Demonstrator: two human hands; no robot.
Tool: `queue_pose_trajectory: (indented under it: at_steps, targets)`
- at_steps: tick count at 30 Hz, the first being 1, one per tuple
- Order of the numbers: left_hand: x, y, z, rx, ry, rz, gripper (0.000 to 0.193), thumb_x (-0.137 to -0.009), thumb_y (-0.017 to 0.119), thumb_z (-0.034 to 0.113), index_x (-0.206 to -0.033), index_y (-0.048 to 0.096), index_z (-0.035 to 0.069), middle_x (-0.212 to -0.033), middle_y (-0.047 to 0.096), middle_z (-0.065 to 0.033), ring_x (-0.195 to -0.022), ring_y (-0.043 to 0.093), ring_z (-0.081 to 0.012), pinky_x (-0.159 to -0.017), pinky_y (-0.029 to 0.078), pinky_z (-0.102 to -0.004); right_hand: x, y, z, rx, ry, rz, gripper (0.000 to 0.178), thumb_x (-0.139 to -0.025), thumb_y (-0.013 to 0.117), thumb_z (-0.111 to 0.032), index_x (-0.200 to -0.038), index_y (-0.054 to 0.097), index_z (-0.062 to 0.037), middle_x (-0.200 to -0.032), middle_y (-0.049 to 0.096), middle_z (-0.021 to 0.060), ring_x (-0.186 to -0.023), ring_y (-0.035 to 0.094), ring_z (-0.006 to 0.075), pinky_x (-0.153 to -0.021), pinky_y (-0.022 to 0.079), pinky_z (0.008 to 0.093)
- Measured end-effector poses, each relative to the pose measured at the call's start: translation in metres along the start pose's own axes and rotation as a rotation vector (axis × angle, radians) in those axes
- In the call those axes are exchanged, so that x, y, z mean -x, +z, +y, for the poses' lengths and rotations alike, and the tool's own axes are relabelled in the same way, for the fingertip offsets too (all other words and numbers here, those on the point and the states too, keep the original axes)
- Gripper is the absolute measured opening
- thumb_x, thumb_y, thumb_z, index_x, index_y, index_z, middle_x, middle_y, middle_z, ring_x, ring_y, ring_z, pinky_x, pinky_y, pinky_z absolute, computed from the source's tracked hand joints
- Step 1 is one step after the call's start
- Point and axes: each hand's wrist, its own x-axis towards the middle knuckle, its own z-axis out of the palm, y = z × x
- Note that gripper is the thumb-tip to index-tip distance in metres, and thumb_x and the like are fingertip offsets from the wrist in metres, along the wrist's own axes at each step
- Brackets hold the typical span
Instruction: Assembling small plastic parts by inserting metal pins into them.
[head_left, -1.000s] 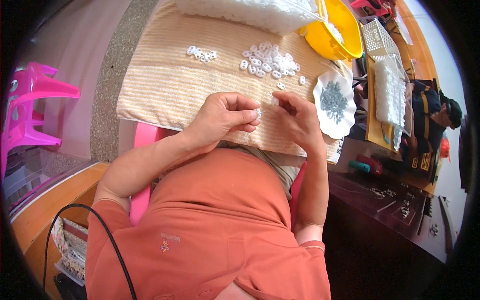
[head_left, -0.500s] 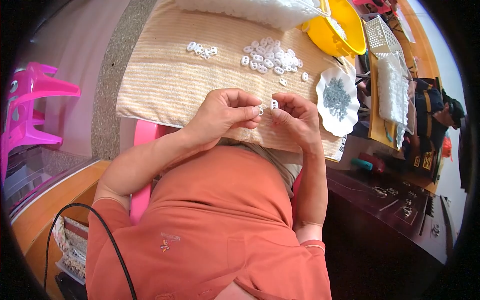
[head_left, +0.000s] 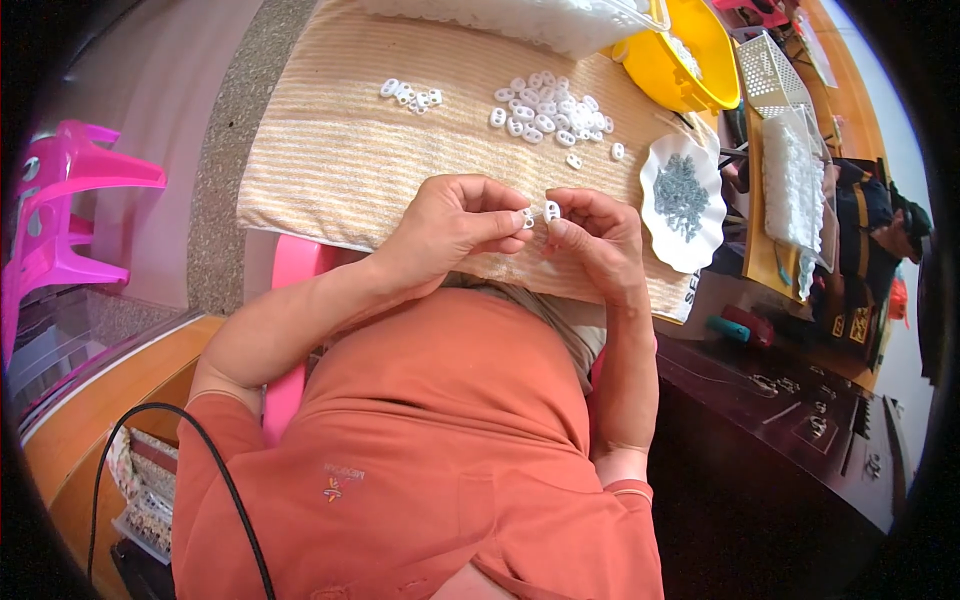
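My left hand [head_left: 465, 222] pinches a small white piece with two holes [head_left: 529, 218] between thumb and forefinger. Facing it, my right hand [head_left: 598, 235] grips a white oval two-hole piece [head_left: 552, 211], which resembles a cord-lock part. Hardly any gap separates the two pieces; I cannot tell whether they touch. Beyond my hands lies a loose pile of similar white oval pieces [head_left: 548, 108]. A smaller cluster of white two-hole pieces [head_left: 411, 96] sits to its left. Right of my right hand, a white scalloped dish [head_left: 707, 245] holds many tiny grey pieces [head_left: 680, 195], possibly springs.
A striped towel [head_left: 330, 150] covers the table. At its far side stand a clear bin of white parts [head_left: 520, 25] and a yellow basin [head_left: 715, 85]. Pink stools [head_left: 80, 210] are at left. Another person [head_left: 880, 230] sits at far right, beside a tray of white parts [head_left: 790, 180].
The two pieces have come slightly closer together, and the one in my left hand has turned a little. The whole view has shifted slightly; both hands keep their pinch.
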Motion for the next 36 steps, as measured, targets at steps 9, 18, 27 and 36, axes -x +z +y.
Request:
queue_pose_trajectory:
  at_steps: [9, 18, 27, 36]
  targets:
    - [0.0012, 0.0014, 0.0015, -0.006, 0.005, 0.001, 0.017, -0.088, 0.062, 0.0, -0.104, 0.062, -0.006, -0.092, 0.066, -0.0085, -0.081, 0.065, -0.0122, -0.074, 0.056, -0.0227, 0.0001, 0.0004, 0.0, 0.002, 0.007, -0.003, 0.03, -0.085, 0.068, -0.002, -0.113, 0.061, 0.0058, -0.09, 0.066, 0.0079, -0.075, 0.063, 0.0141, -0.067, 0.056, 0.0274]
    - [-0.0006, -0.0013, -0.001, -0.043, 0.012, -0.018, 0.018, -0.087, 0.065, 0.002, -0.105, 0.062, -0.002, -0.093, 0.066, -0.0079, -0.083, 0.065, -0.0133, -0.076, 0.056, -0.0251, 0.0003, 0.0035, -0.0026, 0.007, -0.001, -0.015, 0.031, -0.085, 0.069, -0.002, -0.113, 0.061, 0.0057, -0.09, 0.066, 0.0084, -0.074, 0.064, 0.015, -0.068, 0.056, 0.0284]
    - [-0.0013, -0.0021, -0.002, -0.03, 0.022, -0.029, 0.018, -0.087, 0.066, 0.003, -0.104, 0.063, -0.002, -0.092, 0.066, -0.0077, -0.082, 0.065, -0.0131, -0.075, 0.056, -0.025, -0.0004, 0.0038, 0.0008, -0.005, -0.016, -0.033, 0.03, -0.085, 0.068, -0.002, -0.114, 0.061, 0.005, -0.092, 0.067, 0.0087, -0.076, 0.064, 0.0138, -0.067, 0.056, 0.0273]
    - [-0.0024, -0.0021, -0.0028, -0.024, 0.018, -0.036, 0.018, -0.087, 0.066, 0.003, -0.104, 0.062, -0.002, -0.092, 0.066, -0.0075, -0.082, 0.064, -0.0127, -0.075, 0.055, -0.025, 0.0, 0.0066, -0.0005, -0.04, 0.006, -0.014, 0.028, -0.085, 0.069, -0.002, -0.111, 0.062, 0.0043, -0.091, 0.068, 0.0082, -0.076, 0.064, 0.0111, -0.067, 0.053, 0.0234]
